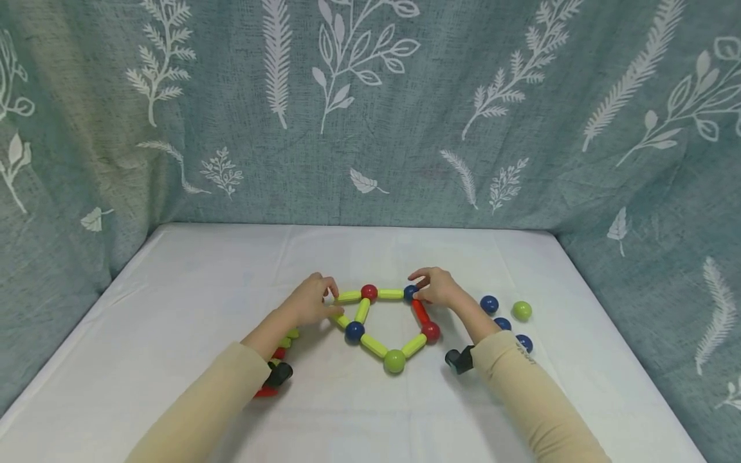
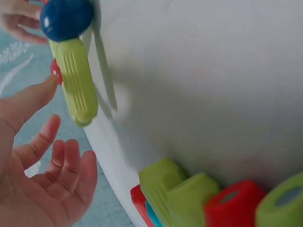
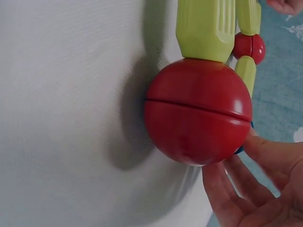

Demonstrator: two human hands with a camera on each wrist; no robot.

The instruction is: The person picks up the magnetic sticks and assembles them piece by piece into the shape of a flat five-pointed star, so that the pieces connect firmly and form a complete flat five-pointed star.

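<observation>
A ring of rods and balls lies on the white cloth, with a red ball [image 1: 369, 292] at the back and a green ball [image 1: 395, 361] in front. My right hand [image 1: 440, 287] holds the blue ball [image 1: 411, 293] at its back right corner, above a red rod [image 1: 420, 312]. On the other side, my left hand [image 1: 309, 301] has its fingers spread beside two yellow-green rods. One rod [image 1: 348, 297] runs out from the back red ball; the other [image 2: 75, 82] extends from the left blue ball [image 1: 354, 332]. The left thumb is close to these rods; contact is unclear.
Several loose blue balls [image 1: 489, 304] and one green ball [image 1: 522, 311] lie by the right forearm. Loose rods [image 2: 234, 203], red and yellow-green, are partly hidden under the left forearm. A patterned teal curtain [image 1: 370, 161] hangs behind the table [image 1: 191, 270].
</observation>
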